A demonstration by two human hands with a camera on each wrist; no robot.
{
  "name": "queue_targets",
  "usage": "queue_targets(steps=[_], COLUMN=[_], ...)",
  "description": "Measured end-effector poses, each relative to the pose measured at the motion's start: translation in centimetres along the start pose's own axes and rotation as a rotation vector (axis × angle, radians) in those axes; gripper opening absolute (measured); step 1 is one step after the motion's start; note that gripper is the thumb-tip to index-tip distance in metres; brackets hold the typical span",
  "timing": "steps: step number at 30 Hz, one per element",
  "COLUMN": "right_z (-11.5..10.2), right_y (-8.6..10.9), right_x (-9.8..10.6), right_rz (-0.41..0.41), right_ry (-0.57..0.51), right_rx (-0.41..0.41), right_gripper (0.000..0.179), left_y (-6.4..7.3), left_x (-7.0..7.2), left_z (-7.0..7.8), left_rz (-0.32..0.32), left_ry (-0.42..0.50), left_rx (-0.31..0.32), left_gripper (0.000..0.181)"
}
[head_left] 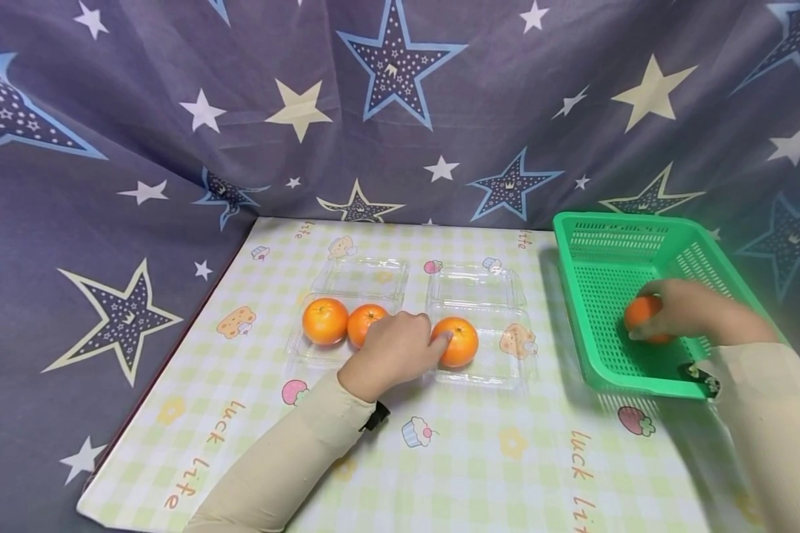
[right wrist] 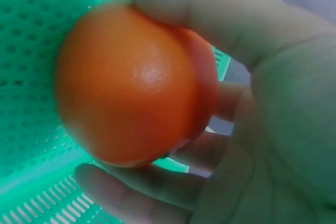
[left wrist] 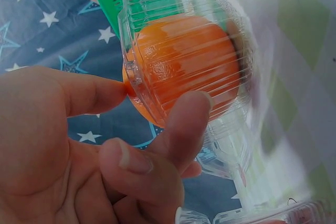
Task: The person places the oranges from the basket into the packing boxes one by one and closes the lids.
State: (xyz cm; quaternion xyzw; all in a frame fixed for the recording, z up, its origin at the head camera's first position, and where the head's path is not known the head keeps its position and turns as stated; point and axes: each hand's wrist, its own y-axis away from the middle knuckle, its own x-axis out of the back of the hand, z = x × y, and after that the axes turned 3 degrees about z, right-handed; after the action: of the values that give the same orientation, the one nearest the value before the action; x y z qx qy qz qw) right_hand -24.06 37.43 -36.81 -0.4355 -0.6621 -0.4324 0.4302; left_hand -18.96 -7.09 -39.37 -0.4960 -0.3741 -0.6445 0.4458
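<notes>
Green plastic basket (head_left: 630, 386) at the right of the patterned tablecloth (head_left: 480, 474); the right hand (head_left: 690, 307) is down inside it, grasping an orange (head_left: 641, 312) w/ thumb on one side and fingers round the other. Can't tell from these views if that fruit is off the basket floor.

Clear plastic boxes, two, stand left of the basket w/ lids folded back to the far side. Left box (head_left: 315, 357) has a left-hand orange (head_left: 325, 321) and a second orange (head_left: 363, 323) next to it; right box (head_left: 490, 374) has one orange, the boxed single (head_left: 460, 344), in its left half, bare plastic to the right of it.

Left hand (head_left: 393, 349) is between the boxes, thumb tip touching the boxed single, other fingers loosely bent near the box wall (steadying it, prob.), not wrapped round anything.

Step in hand, I'd say: picking fruit out for boxing. Next move calls for a firm hold, a lift clear of the basket's left rim, then a carry left, lowering w/o knocking the thin box.
</notes>
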Motion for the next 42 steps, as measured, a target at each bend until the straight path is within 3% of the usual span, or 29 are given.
queue_targets(steps=[26, 42], right_z=[-0.5, -2.4], right_y=[0.2, 0.6], right_x=[1.7, 2.9], right_rz=[0.085, 0.130], right_ry=[0.002, 0.000], right_rx=[-0.019, 0.002], right_gripper=[0.089, 0.090], left_y=[0.1, 0.1], left_x=[-0.1, 0.1], left_z=[-0.1, -0.1], left_rz=[0.006, -0.002], left_ry=[0.006, 0.021], left_rx=[0.006, 0.021], left_gripper=[0.049, 0.049])
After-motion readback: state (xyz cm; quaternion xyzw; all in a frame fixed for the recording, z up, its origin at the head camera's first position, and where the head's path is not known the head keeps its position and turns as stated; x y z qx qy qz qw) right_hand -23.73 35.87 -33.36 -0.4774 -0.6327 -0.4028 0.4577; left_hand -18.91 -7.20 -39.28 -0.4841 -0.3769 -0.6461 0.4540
